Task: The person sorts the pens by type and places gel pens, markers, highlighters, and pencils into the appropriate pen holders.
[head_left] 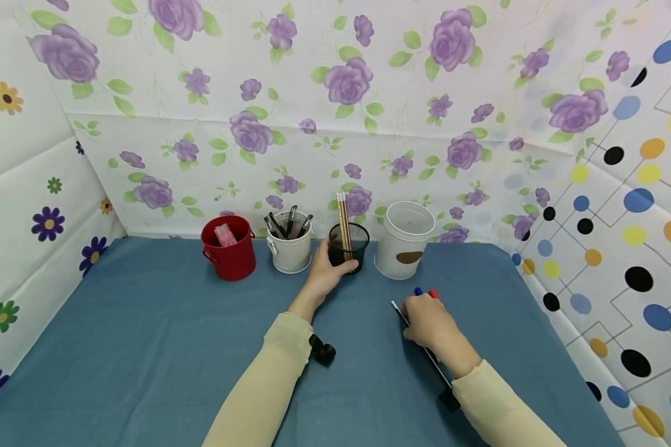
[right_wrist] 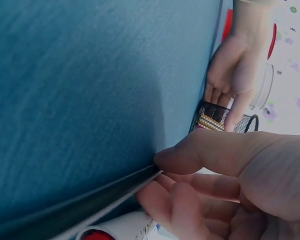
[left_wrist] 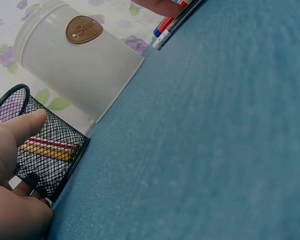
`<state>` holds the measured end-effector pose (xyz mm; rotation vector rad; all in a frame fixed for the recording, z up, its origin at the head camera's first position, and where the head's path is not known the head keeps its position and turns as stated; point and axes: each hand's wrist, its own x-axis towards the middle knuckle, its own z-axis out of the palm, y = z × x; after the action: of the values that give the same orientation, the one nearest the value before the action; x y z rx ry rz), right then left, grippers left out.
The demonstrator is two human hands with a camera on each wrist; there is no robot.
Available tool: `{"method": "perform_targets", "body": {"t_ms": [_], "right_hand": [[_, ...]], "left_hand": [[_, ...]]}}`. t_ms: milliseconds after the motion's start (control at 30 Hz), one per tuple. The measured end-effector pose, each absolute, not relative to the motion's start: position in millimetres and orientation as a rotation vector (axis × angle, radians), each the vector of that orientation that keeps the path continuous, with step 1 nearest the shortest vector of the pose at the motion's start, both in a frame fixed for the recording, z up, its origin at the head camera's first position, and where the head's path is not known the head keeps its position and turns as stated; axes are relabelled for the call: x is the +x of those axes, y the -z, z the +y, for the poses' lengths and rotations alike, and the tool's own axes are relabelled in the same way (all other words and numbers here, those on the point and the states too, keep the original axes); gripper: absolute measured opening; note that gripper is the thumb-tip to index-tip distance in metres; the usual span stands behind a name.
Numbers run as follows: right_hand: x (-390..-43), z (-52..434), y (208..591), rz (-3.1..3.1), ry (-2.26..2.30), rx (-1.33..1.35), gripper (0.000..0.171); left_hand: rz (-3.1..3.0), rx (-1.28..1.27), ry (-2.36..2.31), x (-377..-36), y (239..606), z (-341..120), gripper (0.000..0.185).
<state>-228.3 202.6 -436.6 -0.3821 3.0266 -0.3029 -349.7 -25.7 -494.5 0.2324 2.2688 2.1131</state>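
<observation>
My left hand (head_left: 323, 273) grips a black mesh pen cup (head_left: 360, 246) that stands upright on the blue cloth, thumb across its front. Several pencils (head_left: 343, 220) stand inside it; through the mesh, yellow and red pencil sides (left_wrist: 50, 148) show in the left wrist view. Right of the cups, my right hand (head_left: 433, 324) pinches a dark pencil with a white end (left_wrist: 171, 34) between thumb and fingers, low over the cloth. Beside that hand lie markers, one with a blue cap (head_left: 419, 290) and one with a red cap (head_left: 433, 293), partly hidden by the fingers.
A white bin with a brown label (head_left: 405, 242) stands right of the mesh cup. To its left are a white bucket (head_left: 291, 253) of black pens and a red bucket (head_left: 232, 257) holding pink items (head_left: 225, 234). A flowered sheet (head_left: 313, 93) hangs close behind.
</observation>
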Motion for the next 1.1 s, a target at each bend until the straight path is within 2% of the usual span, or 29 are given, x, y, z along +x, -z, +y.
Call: {"method": "perform_targets", "body": {"t_ms": [133,233,533,1100], "right_hand": [[-228.7,204.1,437.0,2.983,0.368,-0.402,0.021],[-229.3,206.5,432.8,2.936,0.461,-0.421,0.022],[-242.2,212.3,404.0,2.932,0.701,-0.520,0.017],[-263.7,198.4,373.5,3.118,1.183,-0.544,0.020]], "left_hand": [[2.280,0.228,-2.108,-350.2,496.3,-25.6,0.086],[2.287,0.222,-2.097,-351.1,497.3,-25.2,0.085],[2.282,0.221,-2.093,-350.9,496.5,-26.0,0.086],[2.274,0.238,-2.088,-350.9,498.4,-27.1,0.086]]}}
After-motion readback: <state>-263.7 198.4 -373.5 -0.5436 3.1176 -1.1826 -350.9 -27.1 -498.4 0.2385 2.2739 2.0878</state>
